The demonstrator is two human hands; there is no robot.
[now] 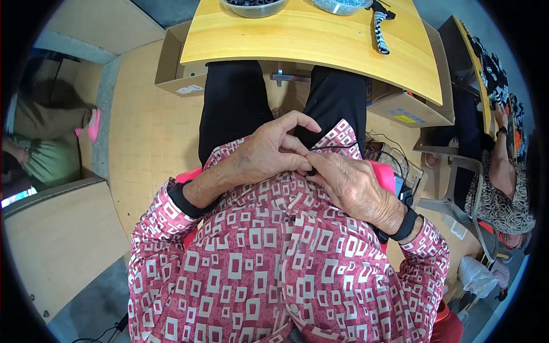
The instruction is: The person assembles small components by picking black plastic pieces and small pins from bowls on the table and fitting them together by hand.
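Over my lap, at the lower front of my pink patterned shirt (274,228), my two hands meet. My left hand (266,150) is closed, its index finger arched up and its thumb reaching toward the right fingertips. My right hand (350,184) is closed in a pinch against the left fingers. A small dark bit shows between the fingertips, too covered to name. From beside the right hand a thin black cord (338,147) runs off to the right, over the shirt's hem.
Ahead stands a yellow table (309,43) with a bowl of black rings (254,7), a bowl of blue beads (341,4) and a striped fabric strip (380,33). Cardboard boxes (409,108) flank my legs. Cables lie at right, near a seated person (503,183). Another person sits at left.
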